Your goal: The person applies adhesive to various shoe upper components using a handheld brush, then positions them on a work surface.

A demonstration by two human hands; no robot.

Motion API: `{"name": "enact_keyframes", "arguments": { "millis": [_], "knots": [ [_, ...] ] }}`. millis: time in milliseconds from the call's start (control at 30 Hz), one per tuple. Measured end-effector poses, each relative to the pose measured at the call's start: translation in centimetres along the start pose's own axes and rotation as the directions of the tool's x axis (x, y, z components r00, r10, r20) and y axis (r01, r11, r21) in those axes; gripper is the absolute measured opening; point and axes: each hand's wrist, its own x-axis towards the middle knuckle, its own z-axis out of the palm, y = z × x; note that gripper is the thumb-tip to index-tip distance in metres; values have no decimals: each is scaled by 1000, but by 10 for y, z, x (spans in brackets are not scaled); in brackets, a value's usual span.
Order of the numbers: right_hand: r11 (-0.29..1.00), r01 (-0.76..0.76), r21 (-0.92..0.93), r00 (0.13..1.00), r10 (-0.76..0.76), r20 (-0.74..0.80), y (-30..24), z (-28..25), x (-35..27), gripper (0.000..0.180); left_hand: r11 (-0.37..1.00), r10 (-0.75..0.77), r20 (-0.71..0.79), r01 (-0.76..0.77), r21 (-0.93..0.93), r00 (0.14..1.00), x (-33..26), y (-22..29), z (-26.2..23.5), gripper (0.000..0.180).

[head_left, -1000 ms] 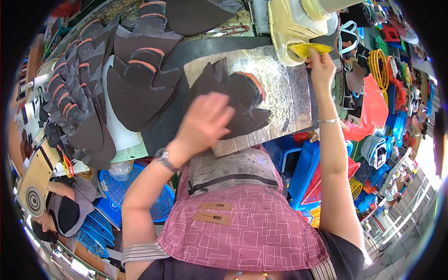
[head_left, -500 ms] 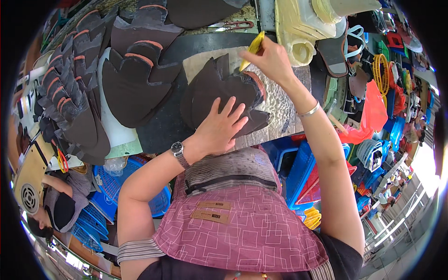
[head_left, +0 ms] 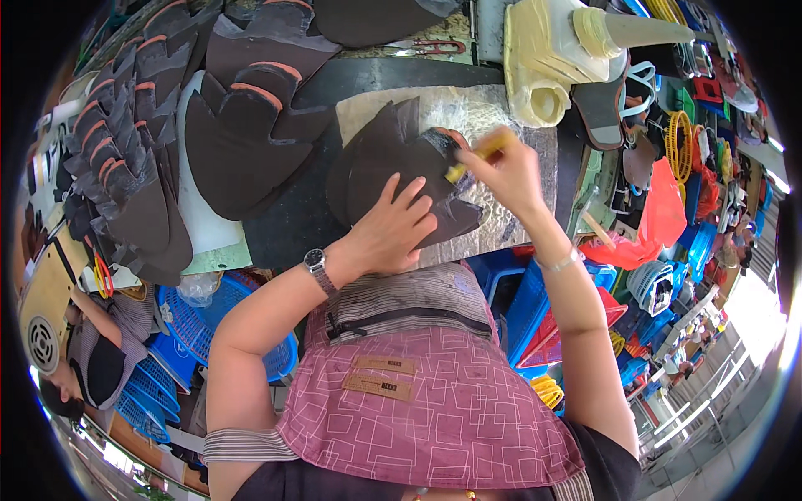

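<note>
A dark brown shoe-upper piece (head_left: 372,167) with a notched edge and an orange curved strip lies on a glue-smeared board (head_left: 539,204) in front of me. My left hand (head_left: 391,225) rests flat on it, fingers spread, wearing a watch. My right hand (head_left: 516,177) grips a yellow glue brush (head_left: 499,142) whose tip meets the piece's right edge near the orange strip. The fingers partly cover the brush, and it is blurred by motion. Another dark layer shows under the left side of the piece.
Further dark pieces (head_left: 242,154) lie to the left, with an overlapping row (head_left: 138,204) beyond them. A cream, glue-coated container (head_left: 535,63) stands at the back right. Red-handled snips (head_left: 434,47) lie behind the board. Blue baskets (head_left: 280,359) sit below the table; a person (head_left: 100,355) is at lower left.
My right hand has moved toward me and slightly right, taking the brush from the back notch past the orange strip to the right edge. My left hand stays on the piece.
</note>
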Motion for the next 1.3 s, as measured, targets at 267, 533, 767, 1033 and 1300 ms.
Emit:
{"name": "enact_keyframes", "arguments": {
  "millis": [267, 533, 767, 1033, 1300],
  "knots": [
    [980, 192, -48, 959, -198, -204, 19, 37, -33, 32, 999, -14, -150, 7, -45, 989, -4, 1, 15, 44],
    [942, 311, -124, 944, -322, -76, 70, 0, -95, 28, 999, -42, -155, 41, -10, 987, -5, 1, 9, 43],
    [959, 68, 277, 996, -49, -73, -26, 39, -7, 11, 992, -79, -111, 89, 90, 991, 0, 16, 16, 50],
    [848, 161, 506, 894, 91, -438, -40, 10, 45, 14, 906, -354, -394, 206, -369, 848, -13, 7, -11, 46],
    [677, 221, 702, 762, 329, -558, 60, -101, -54, 17, 681, -499, -202, 237, -693, 843, 32, 42, -76, 30]
  ]
}}
